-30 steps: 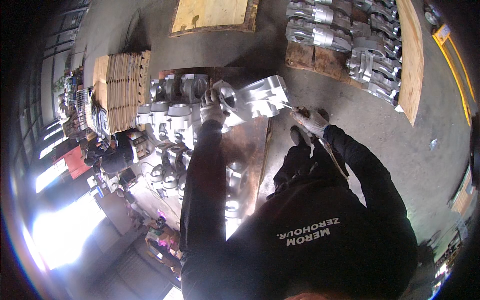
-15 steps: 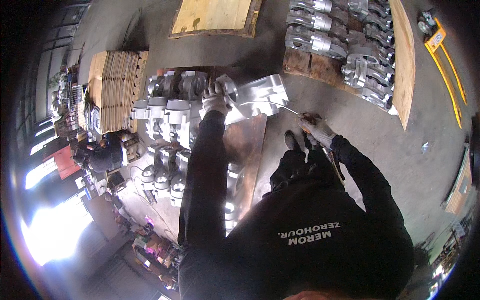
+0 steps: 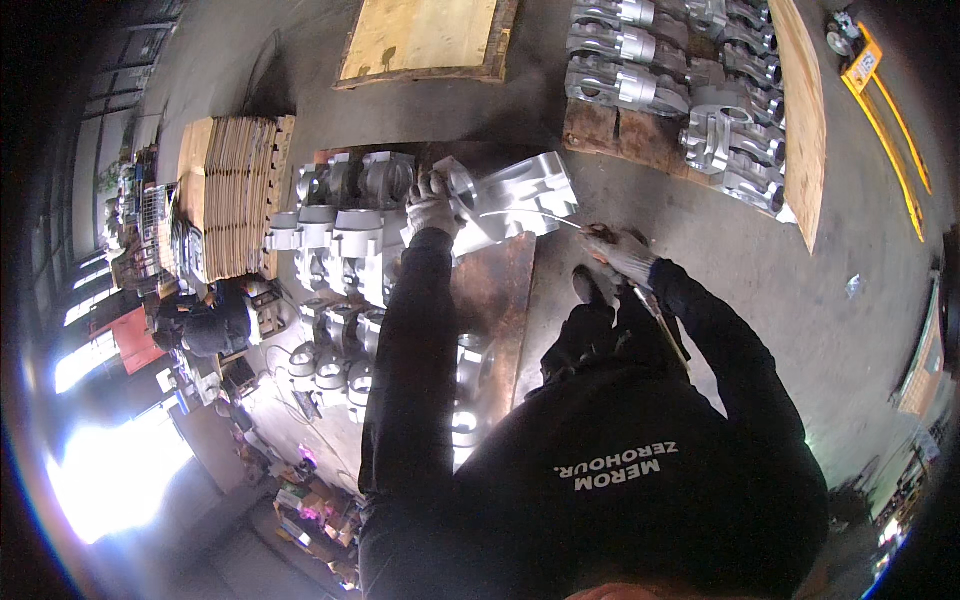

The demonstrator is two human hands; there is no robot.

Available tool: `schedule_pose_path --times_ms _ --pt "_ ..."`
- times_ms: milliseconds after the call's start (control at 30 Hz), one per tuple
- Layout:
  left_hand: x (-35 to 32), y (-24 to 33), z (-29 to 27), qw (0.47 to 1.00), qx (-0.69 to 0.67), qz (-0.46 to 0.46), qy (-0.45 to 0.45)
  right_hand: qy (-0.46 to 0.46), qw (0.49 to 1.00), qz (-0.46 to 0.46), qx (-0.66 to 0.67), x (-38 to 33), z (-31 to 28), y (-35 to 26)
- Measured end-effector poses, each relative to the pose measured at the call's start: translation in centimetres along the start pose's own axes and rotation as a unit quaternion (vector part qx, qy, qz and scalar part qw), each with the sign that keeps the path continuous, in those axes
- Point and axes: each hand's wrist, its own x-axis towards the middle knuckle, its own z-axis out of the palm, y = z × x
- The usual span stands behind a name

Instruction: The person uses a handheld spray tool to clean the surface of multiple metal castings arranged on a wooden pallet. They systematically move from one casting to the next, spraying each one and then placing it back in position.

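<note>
My gloved left hand (image 3: 432,208) is closed on the ring-shaped end of a silvery metal casting (image 3: 525,195), which lies tilted at the edge of a brown board (image 3: 500,290). In my gloved right hand (image 3: 622,250) is a blow gun (image 3: 597,233), its body mostly covered by the fingers. The gun's thin, bent metal tube (image 3: 530,212) reaches left across the casting toward its ring end; I cannot tell whether the tip touches. A hose (image 3: 665,325) hangs below the right hand. More castings (image 3: 355,235) stand in rows left of my left arm.
At the upper right, another pallet (image 3: 640,130) bears rows of castings beside an upright wooden board (image 3: 800,130). A yellow pallet jack (image 3: 880,125) stands at far right. Stacked cardboard (image 3: 235,200) is at left, near a crouching person (image 3: 215,320). A wooden pallet (image 3: 420,40) lies ahead.
My right hand has moved slightly left and up with the blow gun, bringing its tube farther over the casting. My left hand keeps its hold; the view has shifted slightly.
</note>
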Motion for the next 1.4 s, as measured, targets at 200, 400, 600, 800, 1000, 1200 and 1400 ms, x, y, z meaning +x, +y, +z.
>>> schedule_pose_path --times_ms 200,400,600,800,1000,1200,1400 --pt "-0.2 -0.2 0.0 1.0 -0.001 -0.006 -0.017 -0.017 0.993 0.1 -0.064 -2.3 1.0 -6.2" --pt "-0.1 0.0 0.1 1.0 0.004 -0.01 -0.023 0.031 0.997 0.068 -0.03 -3.6 -0.9 -3.7" --pt "-0.1 0.1 -0.4 0.999 -0.006 -0.017 -0.046 0.044 0.994 0.096 -0.039 -5.9 -2.0 -5.1" --pt "0.0 0.3 -0.7 0.999 0.023 -0.017 -0.022 0.041 0.993 0.113 -0.017 -3.9 -0.5 -7.9" --pt "0.5 -0.1 0.6 1.0 0.029 -0.007 -0.004 0.041 0.999 0.025 -0.003 -1.7 -0.1 -6.7" --pt "0.2 -0.2 0.5 0.999 0.031 -0.007 -0.022 0.007 0.996 0.073 -0.049 -1.0 -0.7 -7.6" --pt "-0.2 0.2 -0.6 0.999 0.034 0.007 -0.029 0.005 0.999 0.01 -0.044 2.8 2.1 -3.7"
